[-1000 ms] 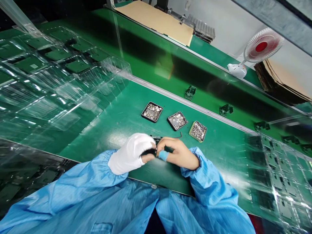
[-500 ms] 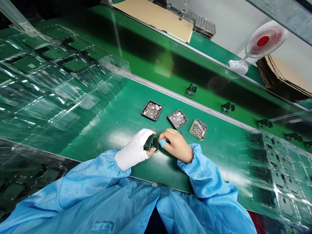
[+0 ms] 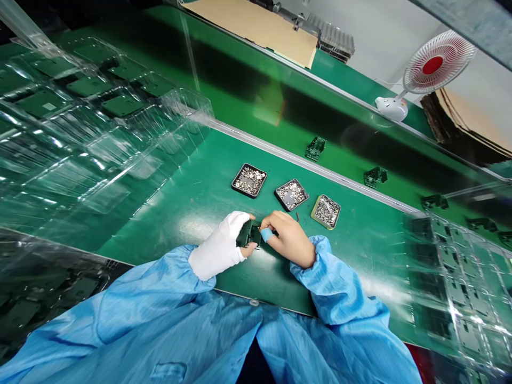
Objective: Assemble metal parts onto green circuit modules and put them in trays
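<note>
My left hand [image 3: 224, 242], in a white glove with bare fingertips, grips a small dark green circuit board [image 3: 250, 234] by its edges just above the bench. My right hand [image 3: 290, 237] is bare, with a blue wrap on one finger. Its fingertips are pinched together at the right edge of the board; whatever they hold is hidden or too small to name. Beyond the hands sit a black tray [image 3: 249, 180], a second dark tray [image 3: 292, 194] and a yellowish tray [image 3: 326, 212], each holding small shiny metal parts.
Stacked clear plastic trays [image 3: 100, 138] with green boards fill the left side. More clear trays [image 3: 460, 288] stand at the right. Behind a metal rail [image 3: 288, 153], several circuit boards [image 3: 316, 148] lie on a green belt. A white fan [image 3: 436, 66] stands at the back right.
The boards behind the rail have shifted slightly to the right. Both hands stay at the circuit board with almost no visible movement.
</note>
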`<state>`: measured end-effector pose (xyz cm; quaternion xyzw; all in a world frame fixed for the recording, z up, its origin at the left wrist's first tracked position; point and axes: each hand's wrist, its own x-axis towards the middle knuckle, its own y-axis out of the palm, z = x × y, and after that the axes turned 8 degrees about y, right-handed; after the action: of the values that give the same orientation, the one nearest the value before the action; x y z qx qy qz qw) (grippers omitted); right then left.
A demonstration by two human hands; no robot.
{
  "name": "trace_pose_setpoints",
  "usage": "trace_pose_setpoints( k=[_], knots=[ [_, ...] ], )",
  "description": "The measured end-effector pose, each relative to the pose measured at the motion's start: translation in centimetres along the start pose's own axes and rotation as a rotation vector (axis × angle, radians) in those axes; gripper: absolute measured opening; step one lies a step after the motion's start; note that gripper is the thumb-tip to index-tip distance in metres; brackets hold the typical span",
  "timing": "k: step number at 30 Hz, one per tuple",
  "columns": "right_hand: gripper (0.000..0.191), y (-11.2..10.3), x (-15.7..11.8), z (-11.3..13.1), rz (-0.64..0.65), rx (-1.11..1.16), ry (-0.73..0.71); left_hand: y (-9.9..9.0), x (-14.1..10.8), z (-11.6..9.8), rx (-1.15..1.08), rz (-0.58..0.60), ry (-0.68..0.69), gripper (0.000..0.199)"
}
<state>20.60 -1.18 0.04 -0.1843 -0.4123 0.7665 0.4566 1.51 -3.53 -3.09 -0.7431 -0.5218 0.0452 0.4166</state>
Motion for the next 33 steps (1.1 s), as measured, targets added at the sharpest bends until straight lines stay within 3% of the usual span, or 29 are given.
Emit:
trace_pose_setpoints(
  k=[6,10,15,18,24,27,31,33],
  knots=[
    [0.010,0.2,-0.1,0.5,-0.101,-0.028,0.061,0.2,-0.2,0.1,0.035,-0.032,0.065,0.042],
    [0.013,0.2,-0.2,0.8,-0.071,0.055,0.100,-1.2,0.4,0.1,-0.065,0.076,0.047,0.053],
    [0.011,1.0,-0.4,1.4,-0.053,-0.065,0.041,-3.0,2.0,-0.9,0.200,0.255,0.006,0.013],
    [0.012,1.4,-0.5,1.5,-0.042,-0.148,-0.001,-3.1,2.6,-1.3,0.340,0.311,0.048,0.012],
    [0.015,1.5,-0.3,1.9,-0.016,-0.229,-0.004,-2.4,2.6,-1.4,0.416,0.289,0.079,0.013],
    [0.012,1.1,-0.2,2.0,-0.027,-0.180,0.053,-2.6,2.6,-0.9,0.346,0.263,0.057,0.013],
    [0.011,0.3,-0.4,0.9,-0.008,-0.049,0.255,-3.4,1.8,-0.1,0.114,0.111,-0.029,0.041],
    [0.013,0.0,-0.6,-0.2,0.029,-0.053,0.305,-3.6,1.1,0.1,0.049,0.102,-0.047,0.052]
  ],
)
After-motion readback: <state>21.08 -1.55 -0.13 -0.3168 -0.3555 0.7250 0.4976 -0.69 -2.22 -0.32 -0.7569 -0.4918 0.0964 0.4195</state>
